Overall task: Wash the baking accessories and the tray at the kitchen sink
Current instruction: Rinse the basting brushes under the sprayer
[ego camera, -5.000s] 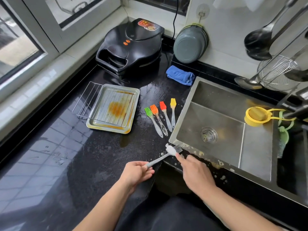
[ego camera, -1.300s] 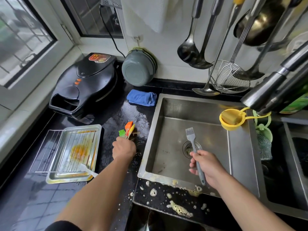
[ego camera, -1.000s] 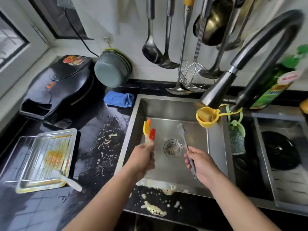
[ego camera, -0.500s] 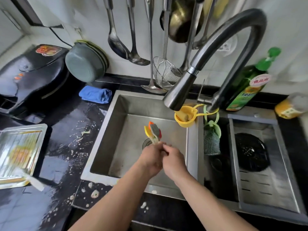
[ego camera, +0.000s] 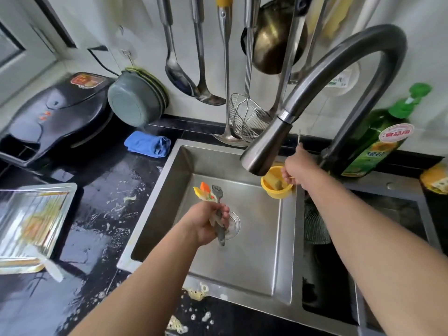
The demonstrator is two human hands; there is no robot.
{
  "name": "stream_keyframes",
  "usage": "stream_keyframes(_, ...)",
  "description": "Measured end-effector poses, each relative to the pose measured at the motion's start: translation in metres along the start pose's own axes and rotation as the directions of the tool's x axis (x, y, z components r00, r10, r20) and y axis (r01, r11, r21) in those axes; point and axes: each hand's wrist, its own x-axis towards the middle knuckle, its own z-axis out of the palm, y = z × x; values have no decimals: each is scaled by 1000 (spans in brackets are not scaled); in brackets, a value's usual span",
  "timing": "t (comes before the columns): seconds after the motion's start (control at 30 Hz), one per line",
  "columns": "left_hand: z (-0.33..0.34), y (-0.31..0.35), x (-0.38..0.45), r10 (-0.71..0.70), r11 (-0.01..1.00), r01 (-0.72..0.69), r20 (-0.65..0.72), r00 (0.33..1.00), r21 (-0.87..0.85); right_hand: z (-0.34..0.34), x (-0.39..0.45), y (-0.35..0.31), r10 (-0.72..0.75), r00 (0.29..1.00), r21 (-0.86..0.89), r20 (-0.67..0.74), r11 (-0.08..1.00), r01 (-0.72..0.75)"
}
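Observation:
My left hand grips a bundle of silicone basting brushes by their handles, with the yellow, orange and grey heads pointing up over the steel sink near the drain. My right hand reaches behind the tap spout, fingers curled at the thin tap lever. No water runs from the spout. The greasy baking tray with its wire rack lies on the counter at the far left, a white brush leaning on its corner.
A yellow cup holding a sponge hangs at the sink's right wall. A green dish-soap bottle stands back right. A blue cloth, a black electric griddle and hanging ladles line the back. Soap foam dots the wet counter.
My right hand passed the grey brush into my left hand's bundle, then left it and reached back to the tap lever. The bundle stays over the drain.

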Motion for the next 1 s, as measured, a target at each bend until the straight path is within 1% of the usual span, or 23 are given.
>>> stream_keyframes(0.07, -8, -1, -1, -4, 1000, 3, -40, 999, -14, 5, -1, 9, -1, 999, -56, 36, 998, 3)
stream_keyframes(0.1, -13, -2, -1, -12, 1000, 10, -74, 997, -23, 9, -5, 13, 11, 1000, -33, 14, 999, -11)
stream_keyframes(0.17, -24, -4, -4, -8, 1000, 7, -125, 992, -11, 23, -21, 20, -50, 988, 100, -143, 993, 65)
stream_keyframes(0.2, -30, -5, -8, 0, 1000, -1, -151, 988, -4, 36, -36, 24, -42, 983, 253, -178, 964, 87)
stream_keyframes(0.23, -34, -7, -11, -7, 1000, 7, -165, 986, -3, 51, -56, 29, 35, 992, 465, -125, 885, 27)
stream_keyframes(0.27, -38, -9, -14, -18, 1000, 16, -179, 984, -11, 70, -77, 32, 117, 991, 678, 72, 723, -134)
stream_keyframes(0.3, -42, -10, -19, -13, 1000, 9, -193, 981, -23, 90, -102, 33, 160, 936, 780, 314, 518, -351)
stream_keyframes(0.33, -42, -12, -24, -6, 1000, 1, -197, 980, -26, 109, -125, 35, 169, 856, 771, 489, 376, -515)
stream_keyframes(0.37, -42, -12, -26, 3, 999, -9, -193, 981, -32, 126, -139, 37, 171, 791, 730, 588, 308, -610)
stream_keyframes(0.4, -43, -14, -31, 18, 1000, -22, -200, 980, -17, 141, -150, 38, 166, 756, 705, 633, 282, -651)
stream_keyframes(0.47, -51, -15, -33, 22, 1000, -25, -264, 964, -7, 159, -165, 32, 160, 720, 674, 676, 262, -691)
stream_keyframes(0.53, -67, -17, -30, 3, 999, -14, -348, 938, -29, 167, -175, 24, 181, 713, 688, 677, 188, -701)
stream_keyframes(0.6, -79, -20, -23, -31, 999, 18, -378, 925, -38, 161, -185, 16, 157, 748, 735, 644, 141, -663)
stream_keyframes(0.63, -77, -19, -25, -48, 998, 33, -361, 931, -48, 156, -187, 16, 135, 772, 755, 622, 157, -636)
stream_keyframes(0.67, -71, -18, -32, -62, 997, 44, -327, 943, -63, 147, -188, 16, 128, 801, 773, 585, 209, -598)
stream_keyframes(0.7, -65, -18, -38, -65, 997, 48, -298, 952, -65, 134, -191, 15, 112, 841, 784, 529, 315, -535)
stream_keyframes(0.77, -50, -17, -48, -40, 999, 36, -218, 975, -20, 96, -201, 9, 2, 931, 786, 364, 535, -309)
stream_keyframes(0.8, -43, -17, -52, -26, 1000, 24, -185, 982, -15, 77, -203, 6, -74, 957, 790, 280, 584, -186)
stream_keyframes(0.83, -34, -16, -56, -21, 999, 17, -146, 989, -31, 53, -206, 0, -157, 969, 808, 192, 586, -65)
stream_keyframes(0.87, -29, -14, -58, -22, 999, 16, -128, 991, -50, 33, -209, -7, -247, 960, 832, 132, 554, 28)
stream_keyframes(0.93, -21, -12, -56, -23, 998, 16, -113, 993, -64, 1, -211, -26, -392, 916, 881, 89, 460, 111)
stream_keyframes(0.97, -18, -11, -55, -25, 998, 19, -98, 995, -58, -9, -211, -35, -430, 900, 886, 75, 442, 138)
stream_keyframes(1.0, -17, -10, -54, -27, 998, 22, -94, 995, -50, -16, -209, -43, -442, 896, 868, 47, 462, 182)
